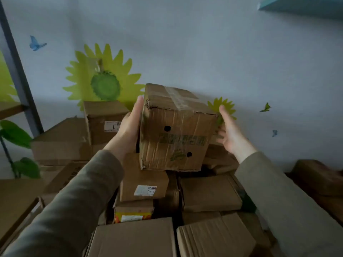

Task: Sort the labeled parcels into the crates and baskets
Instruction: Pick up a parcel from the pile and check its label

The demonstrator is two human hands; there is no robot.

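A worn cardboard box [174, 130] with two round holes, green print and clear tape stands tilted on top of a heap of parcels. My left hand [130, 127] lies flat against its left side, fingers straight, thumb up at the top corner. My right hand [230, 134] is at the box's right side with fingers spread; whether it touches the box is unclear. Below the box lies a smaller brown parcel [143, 182] with a white label. Under that sits a box with an orange and yellow printed side [132, 217].
Brown cardboard parcels fill the foreground [133, 240] and right [209, 193]. A labelled box [104, 125] stands at the back left on a wide flat carton [61, 143]. A dark shelf post [18, 71] rises at far left. The wall carries sunflower stickers [104, 78].
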